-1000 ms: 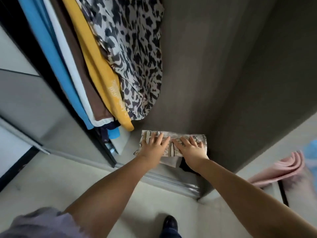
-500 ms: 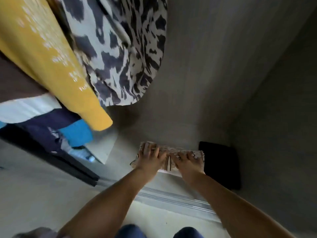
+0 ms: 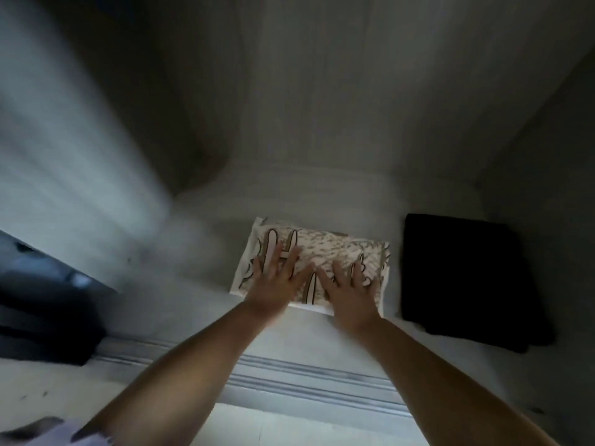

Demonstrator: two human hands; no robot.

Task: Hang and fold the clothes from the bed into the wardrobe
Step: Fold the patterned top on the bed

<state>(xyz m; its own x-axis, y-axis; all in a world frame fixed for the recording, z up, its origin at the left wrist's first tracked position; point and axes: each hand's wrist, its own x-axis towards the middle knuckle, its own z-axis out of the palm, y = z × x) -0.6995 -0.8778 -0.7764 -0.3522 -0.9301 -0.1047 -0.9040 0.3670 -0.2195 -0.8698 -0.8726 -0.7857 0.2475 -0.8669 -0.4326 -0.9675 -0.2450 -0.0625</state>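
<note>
While both hands lie flat on the folded patterned cloth (image 3: pixel 317 259), the view has swung in and down since a second ago: the hanging yellow and spotted garments that filled the top left are now out of frame, and more of the wardrobe floor (image 3: pixel 193 304) shows. Left hand (image 3: pixel 277 281) has fingers straight and spread, pressing the cloth's left part; right hand (image 3: pixel 351 291) likewise splayed on its right part, gripping nothing. Cloth sits on the wardrobe floor just inside the sliding track (image 3: pixel 309 378), same spot as before. Likely meaning: this piece is placed and is only being smoothed, so one folded item looks done. Wardrobe holds the patterned cloth and, just beside it to the right, a folded black garment (image 3: pixel 463 281), not touching it. Left edge is blurred; can't tell what's there.
</note>
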